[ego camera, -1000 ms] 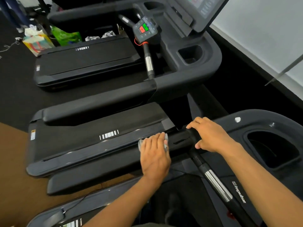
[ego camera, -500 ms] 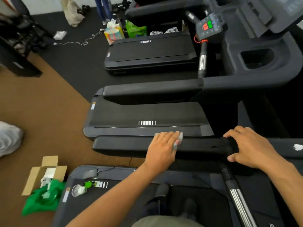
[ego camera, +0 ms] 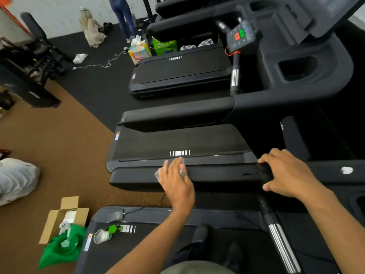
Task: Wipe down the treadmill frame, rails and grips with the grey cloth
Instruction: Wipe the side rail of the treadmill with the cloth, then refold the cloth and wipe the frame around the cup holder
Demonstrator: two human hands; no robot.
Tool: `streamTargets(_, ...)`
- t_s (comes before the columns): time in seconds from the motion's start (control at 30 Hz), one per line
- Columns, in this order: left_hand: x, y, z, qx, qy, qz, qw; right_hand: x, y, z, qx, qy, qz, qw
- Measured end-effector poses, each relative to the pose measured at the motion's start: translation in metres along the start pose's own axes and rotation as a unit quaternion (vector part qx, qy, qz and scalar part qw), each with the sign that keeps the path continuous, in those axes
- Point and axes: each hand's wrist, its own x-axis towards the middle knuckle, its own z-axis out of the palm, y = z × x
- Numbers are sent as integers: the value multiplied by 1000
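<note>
My left hand (ego camera: 175, 179) lies flat, fingers extended, pressing the grey cloth (ego camera: 159, 174) onto the top of the black side rail (ego camera: 221, 173) of the treadmill; only small edges of the cloth show at either side of the fingers. My right hand (ego camera: 286, 173) is curled over the same rail further right, thumb beneath, gripping it where the rail meets the console frame (ego camera: 325, 171). A chrome-banded grip bar (ego camera: 281, 248) slants down below the right hand. On the brown floor (ego camera: 65, 147) at left sit an open cardboard box (ego camera: 59, 216) and a green bag (ego camera: 59, 252).
</note>
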Motion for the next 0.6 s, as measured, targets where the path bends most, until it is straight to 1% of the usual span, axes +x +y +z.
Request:
streamTargets(0.1, -40, 53, 26, -49, -71, 65, 994, 0, 3, 3, 5, -1, 6, 1000)
streamTargets(0.17, -53, 76, 27, -73, -133, 110, 982, -1, 2, 4, 8, -7, 12, 1000)
streamTargets(0.2, -53, 83, 23, -97, -169, 117, 974, -1, 2, 3, 8, -10, 15, 1000)
streamTargets(0.23, -48, 88, 16, -132, -219, 97, 962, -2, 0, 2, 10, -14, 17, 1000)
streamTargets(0.3, -32, 90, -2, -221, -308, 0, 926, -3, -8, -1, 33, -28, 13, 999)
streamTargets(0.37, -11, 88, -27, -336, -351, -105, 868, -6, -22, -8, 105, -44, -10, 993)
streamTargets(0.4, 0, 87, -39, -399, -366, -152, 827, -8, -33, -12, 162, -50, -25, 985)
streamTargets(0.43, 11, 85, -52, -430, -387, -180, 795, -9, -44, -15, 231, -59, -38, 970)
streamTargets(0.47, 21, 84, -67, -440, -413, -190, 775, -10, -55, -18, 309, -69, -49, 947)
streamTargets(0.53, 41, 81, -91, -435, -476, -178, 744, -11, -77, -23, 464, -88, -60, 880)
streamTargets(0.6, 57, 77, -107, -443, -538, -137, 704, -12, -95, -24, 577, -102, -74, 807)
